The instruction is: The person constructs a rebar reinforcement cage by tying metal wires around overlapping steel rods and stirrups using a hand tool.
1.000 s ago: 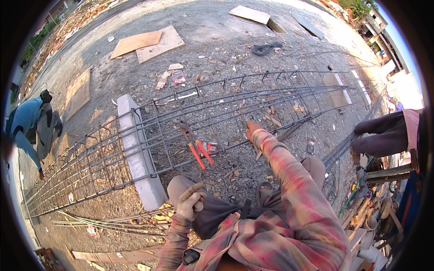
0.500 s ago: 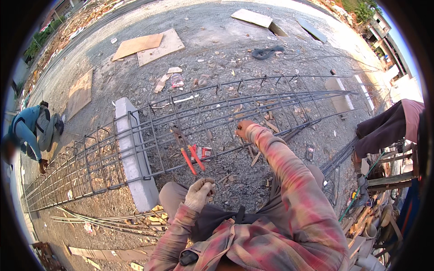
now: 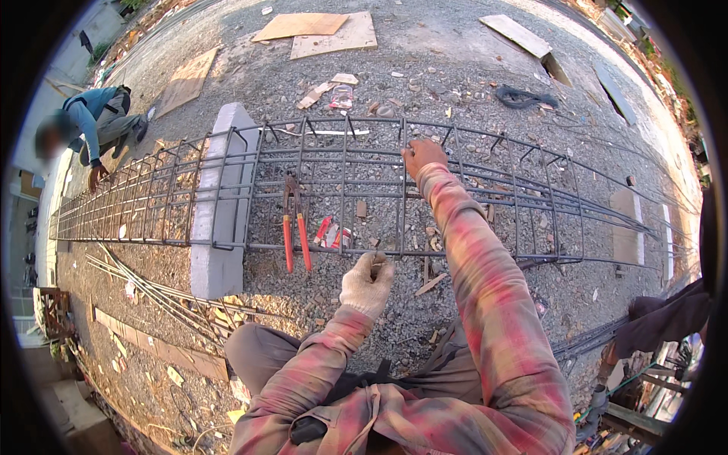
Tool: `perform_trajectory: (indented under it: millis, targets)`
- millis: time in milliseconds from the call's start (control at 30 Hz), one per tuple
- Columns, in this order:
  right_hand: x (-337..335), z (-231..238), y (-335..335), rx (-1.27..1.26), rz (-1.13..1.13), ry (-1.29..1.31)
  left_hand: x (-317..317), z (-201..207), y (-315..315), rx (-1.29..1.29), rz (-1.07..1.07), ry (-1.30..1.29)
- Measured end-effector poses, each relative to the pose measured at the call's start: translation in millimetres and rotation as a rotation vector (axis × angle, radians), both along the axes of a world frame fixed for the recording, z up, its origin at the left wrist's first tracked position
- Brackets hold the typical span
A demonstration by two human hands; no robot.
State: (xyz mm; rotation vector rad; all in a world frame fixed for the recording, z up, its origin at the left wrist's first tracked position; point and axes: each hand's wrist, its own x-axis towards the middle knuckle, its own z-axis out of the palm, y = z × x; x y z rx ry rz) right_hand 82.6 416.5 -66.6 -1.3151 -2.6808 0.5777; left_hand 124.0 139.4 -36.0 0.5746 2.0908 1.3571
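A long rebar cage (image 3: 345, 163) of straight bars and square stirrups lies across the ground before me. My right hand (image 3: 422, 158), bare, reaches over to its far side, fingers curled at a stirrup (image 3: 404, 201). In a pale knit glove, my left hand (image 3: 366, 284) is closed just on my side of the near long bar. Its fingertips are pinched together; what they hold, if anything, is too small to make out. Red-handled pincers (image 3: 296, 224) rest against the cage bars, left of my hands, jaws pointing away from me.
A concrete block (image 3: 218, 205) props the cage at left; a smaller slab (image 3: 627, 225) lies under its right end. At far left a co-worker (image 3: 98, 125) bends over the cage. Loose rods (image 3: 155, 296), plywood sheets (image 3: 334, 45) and a dark wire coil (image 3: 525, 98) lie around.
The view has turned, so the scene shifts. My right hand has moved farther across the cage to its far bars. My left hand has come forward and right, nearer the close bar.
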Motion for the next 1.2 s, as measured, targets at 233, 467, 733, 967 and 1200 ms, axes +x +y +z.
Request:
perform_trajectory:
  millis: [233,467,733,967,1200]
  targets:
    - [-11.5,-12.6,21.8,-0.163,0.021,0.009,13.8,-13.4,35.2,-0.335,-0.138,0.247]
    - [-11.0,-23.7,32.3,-0.215,0.066,0.152,20.2,-24.2,42.1,-0.302,-0.075,0.257]
    - [-13.3,-28.0,32.8,-0.242,0.062,0.162,19.1,-25.4,43.7,-0.289,-0.079,0.173]
    - [-16.5,-23.8,31.4,-0.312,0.094,0.117,15.4,-37.8,35.5,-0.215,-0.116,0.334]
    - [-10.5,-15.1,29.4,-0.268,0.132,0.035,20.3,-39.8,36.0,-0.130,-0.047,0.195]
